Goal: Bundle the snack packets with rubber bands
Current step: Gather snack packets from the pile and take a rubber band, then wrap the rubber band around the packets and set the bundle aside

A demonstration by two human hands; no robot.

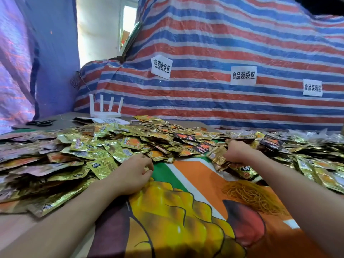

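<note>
A: What's my right hand point(236, 151) got?
B: You grip a stack of gold packets point(216, 155) at the heap's point(130, 138) near edge.
A: And my left hand point(134, 174)?
B: Its fingers point(147, 164) curl beside the heap; I can't tell what they hold. Rubber bands point(249, 194) lie on the bench's point(195, 174) near half.

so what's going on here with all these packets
A person is gathering from a big pile of gold snack packets on the table. The right hand grips a small stack of packets; the left hand is at the pile's edge, its grasp unclear. A heap of rubber bands lies near the right arm, none visibly on the stack yet.
</note>
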